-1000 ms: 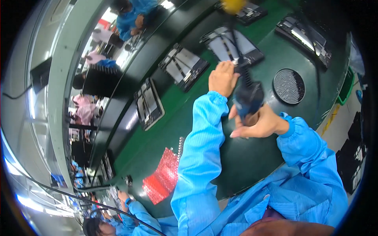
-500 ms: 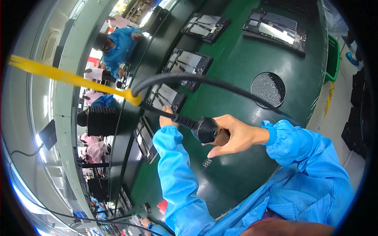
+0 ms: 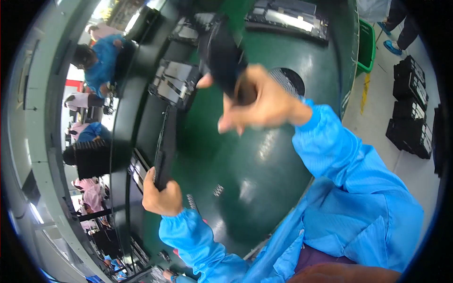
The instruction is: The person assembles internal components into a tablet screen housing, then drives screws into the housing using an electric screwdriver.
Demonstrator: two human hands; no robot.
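Note:
My left hand [image 3: 163, 195] is closed on the near end of a flat black device panel [image 3: 164, 146], seen nearly edge-on and tilted up from the green worktop. My right hand [image 3: 266, 99] wraps round a black electric screwdriver [image 3: 222, 54], blurred by motion; its tip is hidden. Just past the panel's far end lies an opened flat device [image 3: 174, 82] with grey plates inside. Partly behind my right wrist is a round dish of small parts [image 3: 295, 80]. Two small strips of parts, one a dotted strip [image 3: 218, 190], rest on the worktop near my left forearm.
More opened devices lie farther off, one a long black device [image 3: 288, 19] at the far edge. A green bin [image 3: 365, 47] stands beyond the table's right side, with black stacks [image 3: 410, 108] on the floor. Other people work across the bench at left.
My left hand has come nearer and left, and a panel now stands tilted in it. My right hand has lifted the screwdriver up and away to the left. The whole view has shifted.

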